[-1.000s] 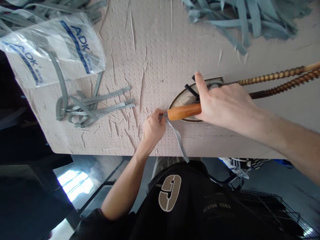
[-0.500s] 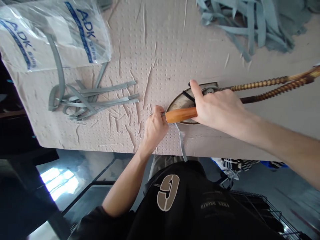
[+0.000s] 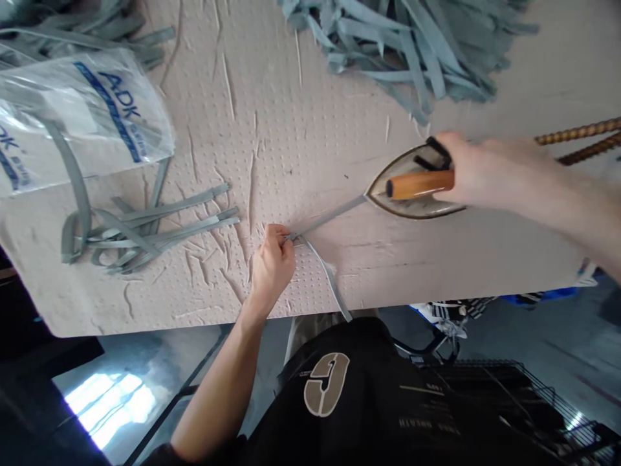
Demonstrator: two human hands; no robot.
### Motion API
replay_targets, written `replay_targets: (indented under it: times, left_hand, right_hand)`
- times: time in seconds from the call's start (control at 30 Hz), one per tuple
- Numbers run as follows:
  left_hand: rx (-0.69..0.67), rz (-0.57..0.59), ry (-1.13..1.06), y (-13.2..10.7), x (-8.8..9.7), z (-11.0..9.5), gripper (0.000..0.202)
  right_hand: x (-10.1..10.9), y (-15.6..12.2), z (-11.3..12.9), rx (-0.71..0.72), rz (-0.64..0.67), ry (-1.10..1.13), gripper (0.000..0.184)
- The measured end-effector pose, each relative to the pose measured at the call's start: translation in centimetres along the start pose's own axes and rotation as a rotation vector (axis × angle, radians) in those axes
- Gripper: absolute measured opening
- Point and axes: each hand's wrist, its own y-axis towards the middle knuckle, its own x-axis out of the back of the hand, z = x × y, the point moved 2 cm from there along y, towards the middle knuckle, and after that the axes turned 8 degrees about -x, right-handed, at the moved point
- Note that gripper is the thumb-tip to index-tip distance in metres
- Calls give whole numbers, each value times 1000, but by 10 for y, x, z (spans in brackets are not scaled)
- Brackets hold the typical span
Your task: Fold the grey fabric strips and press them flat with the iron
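Observation:
My left hand (image 3: 273,264) is closed, pinching one end of a grey-blue fabric strip (image 3: 332,213) on the padded table. From my fingers the strip runs right and slips under the pointed tip of an iron (image 3: 412,207). A loose tail of strip (image 3: 330,275) hangs from the pinch toward the table's front edge. My right hand (image 3: 485,165), slightly blurred, is wrapped around the iron's orange handle (image 3: 420,184). The soleplate lies over the strip, and the part beneath it is hidden.
A heap of grey-blue strips (image 3: 412,45) lies at the back. Several folded strips (image 3: 150,230) lie on the left near a clear printed plastic bag (image 3: 111,123). More strips (image 3: 92,29) sit behind it. Two brown coiled hoses (image 3: 577,133) trail right from the iron. Creases mark the tablecloth (image 3: 310,149).
My right hand has slid the iron to the right, away from my left hand, baring a flat stretch of strip between them. My left hand keeps its pinch. The camera view has shifted.

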Motion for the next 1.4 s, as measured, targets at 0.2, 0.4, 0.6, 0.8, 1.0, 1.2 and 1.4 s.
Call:
replay_targets:
  times: [0.2,0.4,0.6,0.8,1.0,1.2,1.4]
  left_hand:
    - [10,44,-29,3,3,2,22]
    - [45,191,-46,4,29,-5,27]
    - [-232,248,67,13,83,-73,24]
    - [-650,279,-75,66,90,-221,18]
    - [-835,84,-318,124,87,-342,22]
    - [-583,-147,-347,222,78,-293,17]
    - [-238,-337,158,249,57,-179,42]
  right_hand:
    - [-39,25,-92,-120,-61,121,94]
    - [-66,34,-161,-265,-11,112,59]
    - [-74,36,-195,-353,45,94,72]
    - [-46,36,-196,-152,22,182,64]
    - [-22,36,-202,-142,42,293,65]
    - [-38,45,-211,-155,22,271,56]
    - [-48,52,-214,-182,24,215,57]
